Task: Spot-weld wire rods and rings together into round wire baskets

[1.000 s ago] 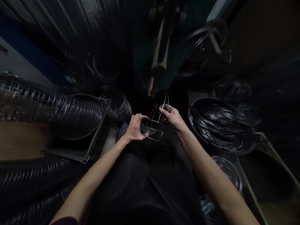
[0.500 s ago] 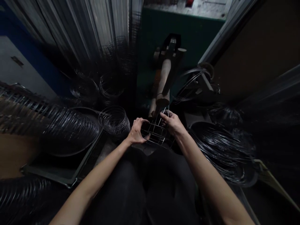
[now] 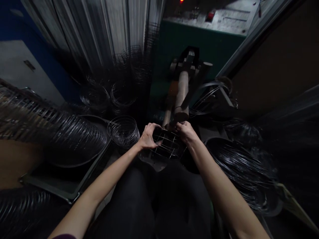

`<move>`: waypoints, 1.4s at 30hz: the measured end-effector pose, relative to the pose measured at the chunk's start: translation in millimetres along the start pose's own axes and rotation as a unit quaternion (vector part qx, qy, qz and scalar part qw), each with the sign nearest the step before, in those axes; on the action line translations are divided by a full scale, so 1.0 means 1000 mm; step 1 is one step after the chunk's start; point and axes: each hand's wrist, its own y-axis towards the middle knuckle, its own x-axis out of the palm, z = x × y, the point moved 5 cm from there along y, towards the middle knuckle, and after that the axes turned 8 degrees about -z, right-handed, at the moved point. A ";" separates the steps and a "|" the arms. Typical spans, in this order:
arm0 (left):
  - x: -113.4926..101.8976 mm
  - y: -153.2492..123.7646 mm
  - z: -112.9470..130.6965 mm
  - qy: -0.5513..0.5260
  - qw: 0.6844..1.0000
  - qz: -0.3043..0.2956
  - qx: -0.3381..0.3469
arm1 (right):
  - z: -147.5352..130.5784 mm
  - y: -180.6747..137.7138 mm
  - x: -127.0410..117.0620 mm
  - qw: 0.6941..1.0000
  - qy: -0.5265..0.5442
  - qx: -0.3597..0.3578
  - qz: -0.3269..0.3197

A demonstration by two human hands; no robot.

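A small wire grid frame [image 3: 166, 146] is held between both hands over my lap. My left hand [image 3: 147, 136] grips its left edge, fingers curled round the wires. My right hand [image 3: 186, 131] is closed on its upper right edge. The frame's far end sits right below the copper-coloured arm [image 3: 181, 94] of a green machine [image 3: 196, 43]; whether they touch I cannot tell. The scene is dark and partly smeared.
Stacks of wire rings lie to the left [image 3: 62, 131] and in a smaller bundle [image 3: 123, 130] beside my left hand. A round tub of wire rings [image 3: 246, 172] stands to the right. A dark tray [image 3: 67, 189] lies at the lower left. Corrugated metal wall behind.
Both hands have carried the wire frame forward and up toward the machine's arm. The upright wires at the frame's far end now sit under the arm's tip.
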 end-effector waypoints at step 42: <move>-0.005 -0.012 -0.038 -0.139 0.989 0.028 -0.037 | 0.000 0.001 0.008 0.999 0.038 -0.005 0.019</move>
